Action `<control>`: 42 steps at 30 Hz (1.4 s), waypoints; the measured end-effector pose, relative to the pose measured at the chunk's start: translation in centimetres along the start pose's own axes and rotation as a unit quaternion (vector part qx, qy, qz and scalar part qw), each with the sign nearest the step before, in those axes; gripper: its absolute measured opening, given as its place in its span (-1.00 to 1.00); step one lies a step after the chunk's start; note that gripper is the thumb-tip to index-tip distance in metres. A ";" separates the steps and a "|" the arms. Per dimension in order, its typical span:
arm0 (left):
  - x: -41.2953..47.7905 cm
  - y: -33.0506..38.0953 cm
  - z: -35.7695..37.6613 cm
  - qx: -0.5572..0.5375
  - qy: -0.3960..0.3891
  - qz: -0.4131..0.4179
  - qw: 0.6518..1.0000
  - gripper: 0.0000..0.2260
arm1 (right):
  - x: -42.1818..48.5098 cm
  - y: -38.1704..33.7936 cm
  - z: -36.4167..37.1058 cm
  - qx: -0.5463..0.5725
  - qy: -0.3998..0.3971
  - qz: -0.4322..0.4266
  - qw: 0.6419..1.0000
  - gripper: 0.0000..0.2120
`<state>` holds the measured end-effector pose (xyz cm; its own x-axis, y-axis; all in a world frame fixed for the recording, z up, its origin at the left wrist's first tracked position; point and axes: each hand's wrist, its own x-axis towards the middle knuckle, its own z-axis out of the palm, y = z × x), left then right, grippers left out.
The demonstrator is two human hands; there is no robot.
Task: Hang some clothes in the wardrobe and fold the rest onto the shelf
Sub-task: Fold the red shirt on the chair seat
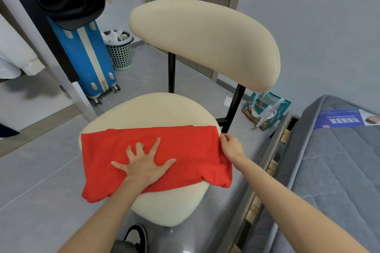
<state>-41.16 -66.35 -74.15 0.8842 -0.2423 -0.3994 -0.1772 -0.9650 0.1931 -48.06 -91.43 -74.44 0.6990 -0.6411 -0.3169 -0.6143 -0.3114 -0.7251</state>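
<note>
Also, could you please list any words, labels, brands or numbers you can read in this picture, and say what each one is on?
Blue label on the grey mattress: large white characters, printed upside down to this view, too blurred to read reliably.
Teal bag on the floor behind the chair: printed text and a white slip, too small to read.
Red garment, blue suitcase: no text visible.
</note>
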 end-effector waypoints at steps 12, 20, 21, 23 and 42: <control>1.2 0.7 -0.5 0.152 0.011 0.035 0.988 -0.20 | 4.3 -1.7 -0.2 -0.022 0.079 -0.041 0.996 -0.83; 1.3 0.2 0.2 0.151 0.034 0.041 0.987 -0.22 | 0.3 -2.3 1.9 -0.133 0.198 -0.095 0.967 -0.74; 1.4 0.2 0.4 0.151 0.041 0.038 0.987 -0.22 | -0.8 -2.8 2.7 -0.135 0.208 -0.172 0.953 -0.70; 1.5 0.2 0.8 0.134 0.054 0.030 0.989 -0.25 | -3.0 -3.4 4.9 -0.183 0.126 -0.273 0.936 -0.64; 0.2 -8.6 1.2 0.003 0.124 0.053 0.991 -0.56 | -7.6 -3.8 7.6 -0.429 -0.120 -0.226 0.867 -0.47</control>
<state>-40.01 -58.20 -76.96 0.9393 -0.3115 -0.1439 -0.2773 -0.9361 0.2163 -48.22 -80.03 -73.94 0.9316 -0.1858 -0.3124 -0.2329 -0.9650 -0.1204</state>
